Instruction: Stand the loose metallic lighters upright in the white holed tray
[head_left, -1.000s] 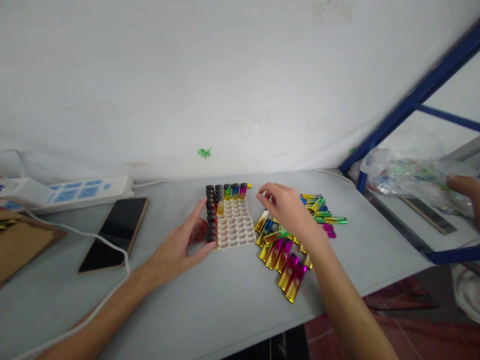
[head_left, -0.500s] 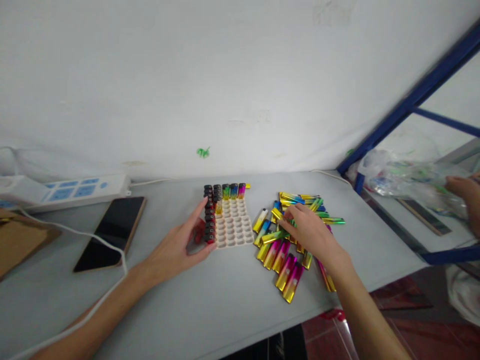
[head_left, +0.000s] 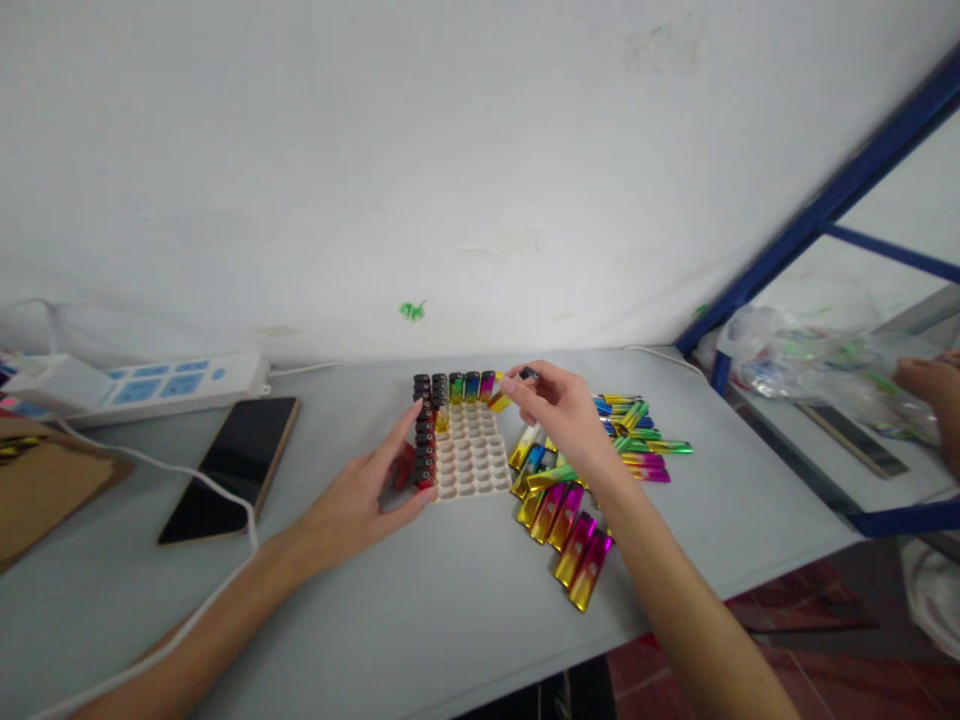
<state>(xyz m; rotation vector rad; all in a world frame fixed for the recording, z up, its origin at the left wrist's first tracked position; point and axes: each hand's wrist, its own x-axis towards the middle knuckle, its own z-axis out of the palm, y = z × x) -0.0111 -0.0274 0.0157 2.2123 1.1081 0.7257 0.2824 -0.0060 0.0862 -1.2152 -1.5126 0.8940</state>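
Observation:
A white tray (head_left: 472,467) with rows of small pockets lies on the table. Dark-capped lighters (head_left: 424,440) stand upright along its left side, and several colourful ones (head_left: 472,386) stand along its back row. My left hand (head_left: 356,505) steadies the tray's left side, thumb at the front corner and index finger farther back. Pinched in my right hand (head_left: 559,405) is a shiny yellow lighter (head_left: 500,401), tilted over the tray's back right corner. To the right of the tray, a loose pile of metallic lighters (head_left: 568,515) lies partly beneath my right forearm.
At the left are a phone (head_left: 229,465), a white power strip (head_left: 180,385), brown cardboard (head_left: 52,480) and a white cable crossing my left forearm. A blue metal frame (head_left: 795,240) rises at the right. Beyond it are plastic bags (head_left: 795,350) and another person's hand (head_left: 930,385).
My right hand has moved left from the pile to the tray's back right corner, now carrying a lighter. My left hand stays at the tray's side. The view has shifted slightly.

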